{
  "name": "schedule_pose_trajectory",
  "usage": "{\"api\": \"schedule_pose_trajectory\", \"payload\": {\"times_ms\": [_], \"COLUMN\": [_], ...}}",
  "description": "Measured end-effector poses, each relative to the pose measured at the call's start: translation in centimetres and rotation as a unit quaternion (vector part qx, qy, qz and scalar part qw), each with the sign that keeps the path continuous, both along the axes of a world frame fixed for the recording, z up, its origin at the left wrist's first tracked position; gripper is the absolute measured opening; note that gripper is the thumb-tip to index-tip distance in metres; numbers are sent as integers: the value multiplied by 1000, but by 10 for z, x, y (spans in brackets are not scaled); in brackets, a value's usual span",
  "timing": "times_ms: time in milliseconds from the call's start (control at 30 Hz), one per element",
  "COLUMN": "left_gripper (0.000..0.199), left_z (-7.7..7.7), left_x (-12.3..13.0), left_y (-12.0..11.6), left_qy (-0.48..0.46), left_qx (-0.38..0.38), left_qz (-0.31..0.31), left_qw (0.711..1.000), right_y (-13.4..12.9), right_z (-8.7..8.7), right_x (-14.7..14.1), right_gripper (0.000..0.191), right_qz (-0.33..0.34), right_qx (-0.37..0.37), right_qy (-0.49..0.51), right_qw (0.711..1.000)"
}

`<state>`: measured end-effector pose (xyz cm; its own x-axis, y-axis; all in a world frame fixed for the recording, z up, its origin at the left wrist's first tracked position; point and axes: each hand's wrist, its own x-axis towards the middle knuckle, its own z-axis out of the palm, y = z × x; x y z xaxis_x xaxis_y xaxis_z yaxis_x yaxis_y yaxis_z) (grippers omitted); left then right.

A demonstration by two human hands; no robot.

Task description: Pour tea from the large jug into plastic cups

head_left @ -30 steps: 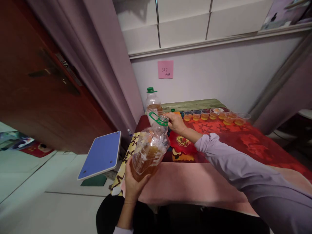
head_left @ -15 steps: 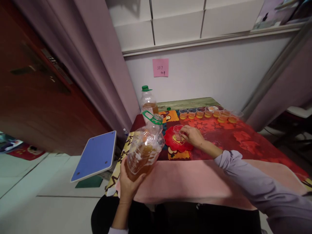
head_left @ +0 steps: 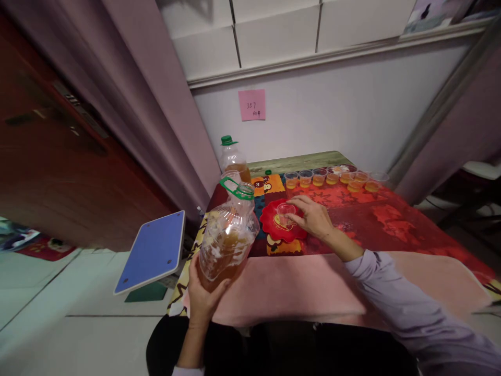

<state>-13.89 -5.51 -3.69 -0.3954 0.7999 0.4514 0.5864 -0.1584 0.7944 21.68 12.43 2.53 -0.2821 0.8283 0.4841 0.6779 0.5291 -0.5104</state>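
In my left hand [head_left: 207, 297] is a large clear jug [head_left: 230, 240], gripped low on its body. The jug leans right, holds amber liquid, and its uncapped mouth has a green handle ring. On a red scalloped plate [head_left: 270, 227] sits a clear plastic cup [head_left: 286, 213], with no amber liquid visible in it. My right hand [head_left: 313, 216] is at the cup's right side, thumb and fingers parted around its rim. Whether a fingertip still touches the cup, I cannot tell.
Several clear cups [head_left: 319, 177] with amber liquid line the table's back. A second jug [head_left: 235, 162] with a green cap stands back left, near a loose green cap [head_left: 268, 172]. A pink cloth [head_left: 297, 277] covers the table's front edge; a blue board [head_left: 154, 250] is at left.
My right hand's fingers have spread from their pinch on the cup's rim, and the cup now sits lower on the plate. My left hand still holds the tilted jug.
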Motion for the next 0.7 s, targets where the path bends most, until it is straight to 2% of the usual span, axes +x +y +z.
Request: {"api": "schedule_pose_trajectory", "payload": {"times_ms": [67, 167, 233, 333, 400, 467, 533, 700], "left_gripper": [106, 108, 110, 112, 113, 115, 117, 127], "left_z": [0, -1, -1, 0, 1, 4, 8, 16], "left_x": [0, 1, 2, 1, 1, -1, -3, -8], "left_y": [0, 0, -1, -3, -5, -6, -6, -4], "left_qy": [3, 1, 2, 11, 15, 17, 15, 34], "left_qx": [-1, -2, -7, -16, -25, -37, -53, -94], "left_qz": [3, 4, 4, 7, 7, 4, -6, -25], "left_qw": [1000, 1000, 1000, 1000, 1000, 999, 998, 995], "right_y": [-9, -21, -29, -37, -42, -45, -47, -48], "right_z": [2, -5, -14, -27, -33, -35, -36, -36], "right_x": [-13, -48, -75, -104, -112, -114, -112, -110], "right_gripper": [37, 44, 58, 91, 105, 114, 119, 120], "right_qz": [-13, 30, 94, 196, 252, 288, 308, 321], "right_qx": [-13, -120, -191, -267, -303, -320, -315, -288], "right_qy": [145, 325, 382, 430, 460, 475, 479, 470], "right_qw": [989, 938, 899, 840, 796, 768, 759, 770]}}
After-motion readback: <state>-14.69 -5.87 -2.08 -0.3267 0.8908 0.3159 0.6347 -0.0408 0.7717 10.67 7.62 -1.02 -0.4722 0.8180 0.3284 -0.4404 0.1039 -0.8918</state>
